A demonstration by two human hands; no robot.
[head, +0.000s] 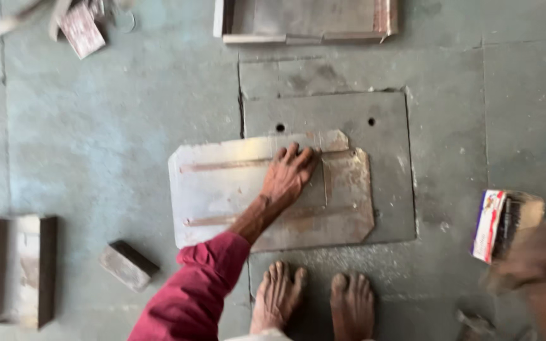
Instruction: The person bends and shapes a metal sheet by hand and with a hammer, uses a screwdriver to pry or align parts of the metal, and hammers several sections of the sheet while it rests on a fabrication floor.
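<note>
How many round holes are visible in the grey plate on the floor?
2: one hole just above the left hand, the other hole further right. More may be hidden under the top sheet.

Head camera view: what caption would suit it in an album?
Left hand pressed flat on a metal sheet on the floor; blurred right hand holding a brush.

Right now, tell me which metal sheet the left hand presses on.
The shiny ridged sheet under the left hand; it overlaps the dull grey holed plate.

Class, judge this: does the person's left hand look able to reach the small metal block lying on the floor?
Probably yes: the left hand rests flat on the metal sheet, and bare floor lies between it and the block.
</note>
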